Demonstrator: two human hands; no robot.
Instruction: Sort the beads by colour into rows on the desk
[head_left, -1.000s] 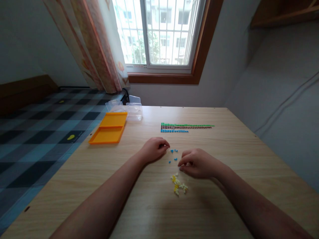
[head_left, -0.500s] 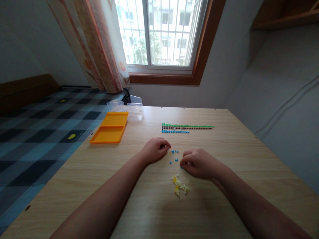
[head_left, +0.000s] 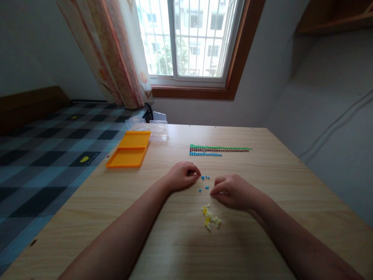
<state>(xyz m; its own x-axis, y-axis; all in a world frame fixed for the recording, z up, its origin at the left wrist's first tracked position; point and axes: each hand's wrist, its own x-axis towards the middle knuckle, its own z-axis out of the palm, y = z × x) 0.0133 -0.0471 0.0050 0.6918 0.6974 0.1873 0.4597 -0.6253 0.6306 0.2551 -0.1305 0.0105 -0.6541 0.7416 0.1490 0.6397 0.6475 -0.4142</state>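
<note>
My left hand point(head_left: 184, 175) rests on the table with its fingers curled and pinched together, the tips beside a small cluster of blue bricks point(head_left: 203, 177); what they hold, if anything, cannot be made out. Across from it, my right hand point(head_left: 230, 190) is closed in a pinch low over the tabletop, on the spot where a tiny blue brick showed; that brick is now hidden by the fingertips. Between the hands lie a loose blue brick point(head_left: 206, 187) and a smaller one point(head_left: 199, 190). Nearer to me is a pile of yellow and cream bricks point(head_left: 210, 217).
Farther back, rows of green bricks point(head_left: 221, 147), brown bricks point(head_left: 218, 150) and blue bricks point(head_left: 205, 154) are lined up. An orange tray point(head_left: 128, 157) and clear plastic boxes point(head_left: 159, 131) stand at the left on the wooden table point(head_left: 175, 249). A checked bed point(head_left: 67, 163) adjoins it.
The blue brick at my right fingertips has gone out of sight as those fingers closed. My left hand has hardly moved; the view has shifted very slightly.
</note>
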